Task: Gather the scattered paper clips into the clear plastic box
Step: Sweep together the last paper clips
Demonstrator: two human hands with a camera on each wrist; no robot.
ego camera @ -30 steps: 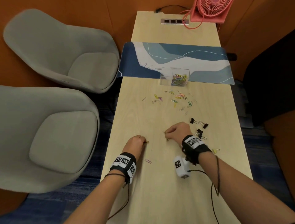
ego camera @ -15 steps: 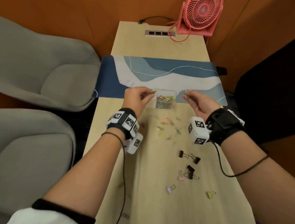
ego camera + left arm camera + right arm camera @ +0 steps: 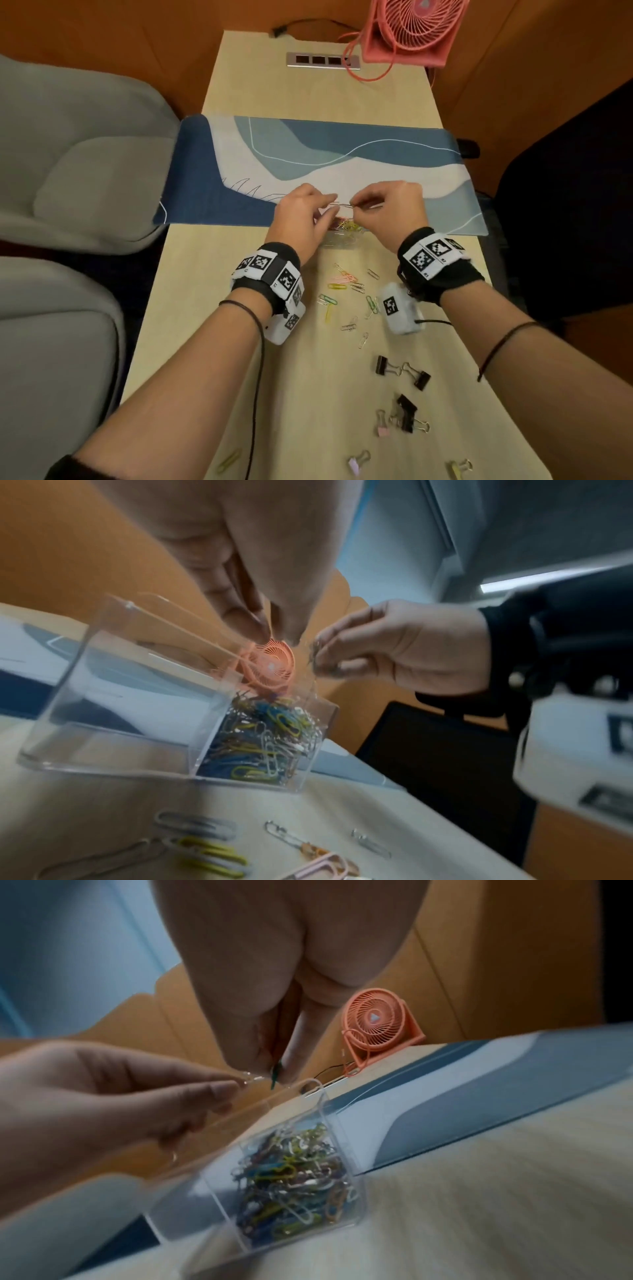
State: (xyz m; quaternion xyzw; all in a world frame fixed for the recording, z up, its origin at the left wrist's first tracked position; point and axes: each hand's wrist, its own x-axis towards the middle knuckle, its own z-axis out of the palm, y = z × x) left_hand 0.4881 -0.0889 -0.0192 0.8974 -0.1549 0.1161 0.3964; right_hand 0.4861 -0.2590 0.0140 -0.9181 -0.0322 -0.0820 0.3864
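The clear plastic box [image 3: 342,240] stands at the desk mat's near edge, and its right compartment is full of coloured paper clips [image 3: 267,737]. Both hands meet just above it. My left hand [image 3: 330,205] pinches a thin silver clip [image 3: 342,205] over the box's opening. Close beside it, my right hand [image 3: 354,205] pinches a green clip [image 3: 274,1079] and some silver ones [image 3: 315,653]. Several loose paper clips [image 3: 346,286] lie on the wooden table [image 3: 212,308] between my wrists. One olive clip [image 3: 229,460] lies near the table's front left.
Black and pastel binder clips [image 3: 404,371] lie scattered at the right front. A blue and white desk mat [image 3: 325,161] spans the table behind the box. A pink fan [image 3: 411,31] and a socket strip [image 3: 323,61] are at the far end. Grey chairs [image 3: 85,178] stand left.
Both hands rose from the table's near part to the box. In the last half second they closed in from either side and now meet over its opening.
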